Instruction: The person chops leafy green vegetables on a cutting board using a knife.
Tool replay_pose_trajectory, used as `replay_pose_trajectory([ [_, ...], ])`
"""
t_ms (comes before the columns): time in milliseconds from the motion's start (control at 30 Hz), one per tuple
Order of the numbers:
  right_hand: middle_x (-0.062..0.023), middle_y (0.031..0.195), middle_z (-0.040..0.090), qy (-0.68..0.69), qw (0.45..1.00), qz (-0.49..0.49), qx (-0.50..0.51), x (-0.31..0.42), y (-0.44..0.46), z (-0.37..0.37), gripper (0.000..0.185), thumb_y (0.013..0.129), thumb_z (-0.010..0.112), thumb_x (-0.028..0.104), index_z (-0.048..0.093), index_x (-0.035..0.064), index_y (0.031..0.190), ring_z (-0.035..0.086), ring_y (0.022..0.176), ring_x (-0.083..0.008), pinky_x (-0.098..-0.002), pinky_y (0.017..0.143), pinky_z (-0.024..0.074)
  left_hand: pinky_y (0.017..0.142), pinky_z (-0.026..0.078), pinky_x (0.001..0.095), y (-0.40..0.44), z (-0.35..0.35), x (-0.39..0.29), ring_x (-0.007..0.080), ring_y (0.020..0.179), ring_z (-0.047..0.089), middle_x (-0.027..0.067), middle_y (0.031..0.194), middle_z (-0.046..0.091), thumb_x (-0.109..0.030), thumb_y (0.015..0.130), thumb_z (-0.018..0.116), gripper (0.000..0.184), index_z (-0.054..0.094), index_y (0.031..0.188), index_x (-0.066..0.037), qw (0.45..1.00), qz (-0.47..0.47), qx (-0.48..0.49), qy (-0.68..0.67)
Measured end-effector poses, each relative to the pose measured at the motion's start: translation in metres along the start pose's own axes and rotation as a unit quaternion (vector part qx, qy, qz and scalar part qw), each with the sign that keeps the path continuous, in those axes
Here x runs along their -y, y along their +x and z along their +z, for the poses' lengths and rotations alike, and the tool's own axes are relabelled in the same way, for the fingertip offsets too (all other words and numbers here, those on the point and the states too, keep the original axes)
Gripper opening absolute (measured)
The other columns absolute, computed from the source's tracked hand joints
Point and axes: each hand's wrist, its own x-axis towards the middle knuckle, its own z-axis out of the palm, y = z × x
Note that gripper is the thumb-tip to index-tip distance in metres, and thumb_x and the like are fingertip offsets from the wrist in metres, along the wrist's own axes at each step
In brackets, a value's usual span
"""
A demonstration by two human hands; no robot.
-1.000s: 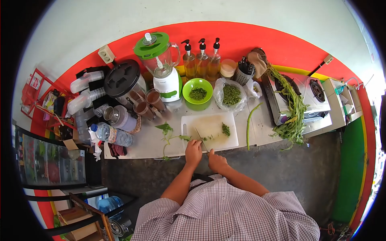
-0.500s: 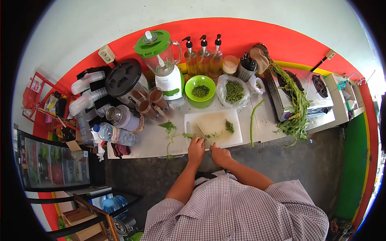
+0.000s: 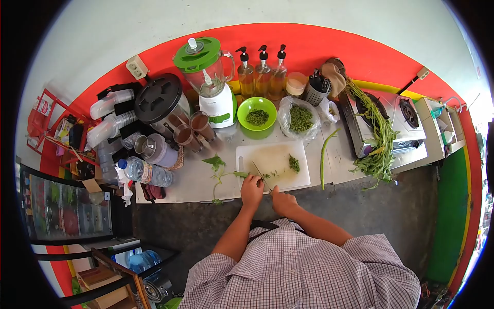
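A white cutting board (image 3: pixel 281 154) lies at the counter's front edge, with a small pile of chopped greens (image 3: pixel 294 164) on its right side and loose bits near the blade. My right hand (image 3: pixel 283 201) is closed round the handle of a knife (image 3: pixel 260 171), whose blade points up and left over the board. At the board's lower left corner, my left hand (image 3: pixel 251 189) has its fingers bent together on the greens beside the blade. A leafy stem (image 3: pixel 220 177) lies left of the board. Further back stand a green bowl (image 3: pixel 247 125) and a plastic bag (image 3: pixel 283 119), both holding greens.
A long green stalk (image 3: pixel 323 159) lies right of the board. Leafy stems (image 3: pixel 378 139) drape over the stove (image 3: pixel 405 135). Behind stand a blender (image 3: pixel 214 105), pump bottles (image 3: pixel 262 81) and brown cups (image 3: pixel 188 137). A water bottle (image 3: pixel 149 173) lies at the left.
The whole view has shifted slightly. My left hand and my right hand remain close together at the board's front edge, with the knife between them.
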Motion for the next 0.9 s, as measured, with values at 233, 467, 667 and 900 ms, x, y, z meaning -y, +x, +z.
replay_pose_trajectory([
  [233, -0.0266, 0.098, 0.073, 0.004, 1.0, 0.003, 0.006, 0.004, 0.006, -0.011, 0.039, 0.091, 0.059, 0.016, 0.04, -0.002, 0.121, 0.073, 0.093, -0.0434, -0.0497, 0.081, 0.0583, 0.078, 0.055, 0.0407, -0.013, -0.005, -0.001, 0.0288, 0.094, 0.064, 0.007, 0.095, 0.065, -0.012, 0.085, 0.07, 0.009, 0.072, 0.092, -0.007, 0.992, 0.113, -0.05, 0.033],
  [467, -0.0284, 0.104, 0.071, 0.013, 1.0, 0.017, 0.018, 0.001, -0.003, 0.002, 0.045, 0.09, 0.063, 0.018, 0.04, -0.0008, 0.124, 0.071, 0.099, -0.0442, -0.0519, 0.086, 0.0567, 0.081, 0.054, 0.0411, -0.009, -0.003, -0.002, 0.0302, 0.094, 0.063, 0.0076, 0.095, 0.065, -0.013, 0.085, 0.07, 0.01, 0.072, 0.092, -0.006, 0.999, 0.046, -0.027, 0.008],
  [667, -0.0286, 0.107, 0.071, 0.016, 0.999, 0.02, 0.041, 0.004, 0.003, -0.014, 0.053, 0.089, 0.065, 0.022, 0.038, -0.0015, 0.128, 0.07, 0.102, -0.0443, -0.0517, 0.088, 0.0563, 0.082, 0.054, 0.0411, -0.007, -0.002, -0.002, 0.0307, 0.093, 0.064, 0.0079, 0.093, 0.066, -0.011, 0.084, 0.07, 0.009, 0.072, 0.091, -0.006, 0.998, 0.044, -0.034, 0.016],
  [900, -0.0274, 0.105, 0.072, 0.023, 0.999, 0.04, 0.023, 0.004, 0.003, 0.009, 0.049, 0.089, 0.065, 0.021, 0.039, -0.0002, 0.125, 0.07, 0.103, -0.043, -0.051, 0.088, 0.0564, 0.079, 0.055, 0.0414, -0.007, 0.0, 0.005, 0.0325, 0.089, 0.065, 0.0111, 0.093, 0.065, -0.008, 0.084, 0.07, 0.01, 0.071, 0.093, -0.002, 0.999, 0.03, -0.032, -0.022],
])
